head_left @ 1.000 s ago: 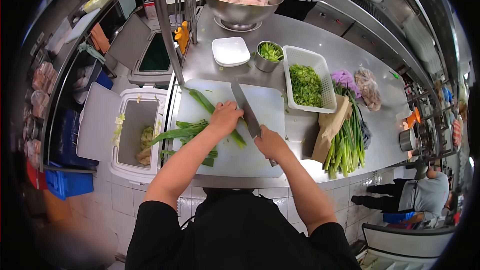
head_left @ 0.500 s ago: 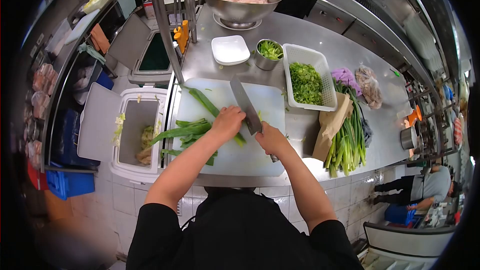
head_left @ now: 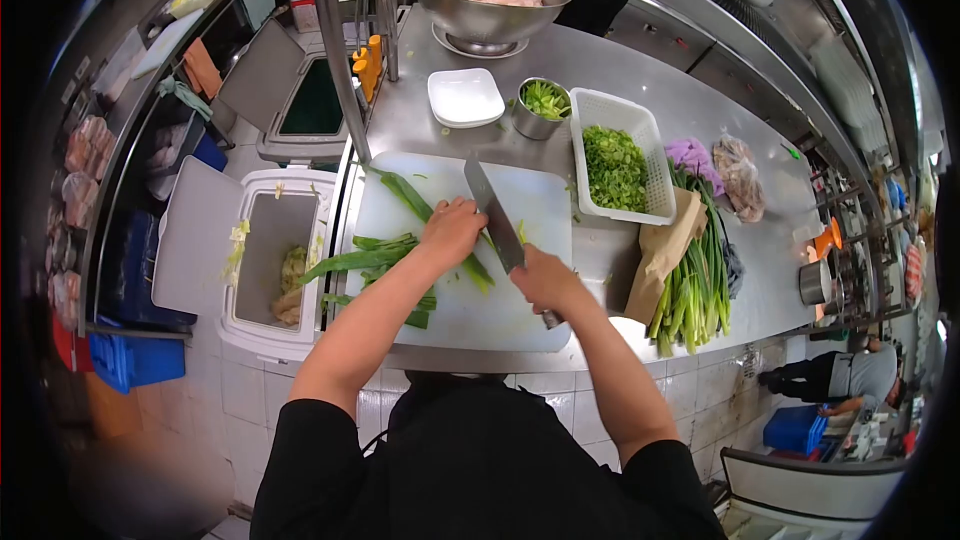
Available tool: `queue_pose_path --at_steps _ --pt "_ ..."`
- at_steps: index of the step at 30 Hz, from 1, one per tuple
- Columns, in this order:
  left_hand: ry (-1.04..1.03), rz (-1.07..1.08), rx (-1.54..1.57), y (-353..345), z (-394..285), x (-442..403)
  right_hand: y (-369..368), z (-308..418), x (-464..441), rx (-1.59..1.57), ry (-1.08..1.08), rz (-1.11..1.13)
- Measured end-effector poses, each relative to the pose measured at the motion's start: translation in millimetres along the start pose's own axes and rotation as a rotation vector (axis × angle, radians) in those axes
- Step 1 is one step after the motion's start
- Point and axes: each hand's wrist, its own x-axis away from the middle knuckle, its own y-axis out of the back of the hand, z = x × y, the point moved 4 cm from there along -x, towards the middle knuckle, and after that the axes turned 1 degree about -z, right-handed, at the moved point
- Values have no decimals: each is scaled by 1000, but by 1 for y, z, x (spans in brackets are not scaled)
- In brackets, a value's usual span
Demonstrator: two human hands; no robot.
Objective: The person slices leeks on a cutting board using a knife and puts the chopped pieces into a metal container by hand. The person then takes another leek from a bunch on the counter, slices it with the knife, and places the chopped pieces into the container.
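Observation:
On the white cutting board, my left hand presses down on a green onion with its fingers curled beside the blade. My right hand grips the handle of a wide kitchen knife, whose blade slants away to the upper left, close to my left fingertips. More green leaves lie at the board's left side, partly under my left forearm. A few small green pieces are scattered by the blade. My left fingertips partly hide the onion.
Beyond the board stand white dishes, a metal cup and a large bowl of pale meat. A basket of chopped greens and whole green onions are right. An open bin is left; another person is far right.
The person at the far right has moved farther away to the right. My hands and the knife have shifted only slightly over the board.

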Motion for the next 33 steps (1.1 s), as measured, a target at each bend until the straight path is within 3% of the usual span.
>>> queue_pose_path --at_steps 4,8,11,15,17,21,26,33 --pt "-10 17 -19 -3 -2 0 2 -4 -20 -41 75 -58" --pt "-7 31 -19 -2 -6 1 17 1 -13 -4 48 13" --pt "-4 44 -15 -1 -8 2 -9 -7 -9 -108 -30 -80" --pt "8 37 26 40 2 8 1 -15 -10 -180 45 -74" --pt "4 160 98 54 8 20 4 -17 -5 -52 50 -111" --pt "-128 195 49 44 8 45 2 -14 18 69 135 -196" --pt "-79 166 50 30 10 48 -19 -13 9 223 115 -91" --pt "-64 128 65 19 -4 39 20 30 43 217 -11 86"
